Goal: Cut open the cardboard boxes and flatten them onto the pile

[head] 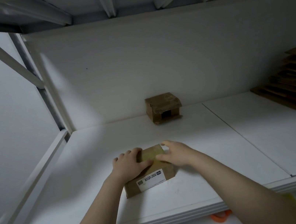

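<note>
Left hand and right hand clasp box, fingers curled over edges; risk: tape resists, grip slips.

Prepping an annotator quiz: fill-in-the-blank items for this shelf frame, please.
The left hand and right hand hold a brown taped cardboard box bearing a white ____.
The smaller brown cardboard box with an open flap stands against the back ____.
The pile of flattened brown cardboard lies to the person's ____.
Missing: label; wall; right.
</note>
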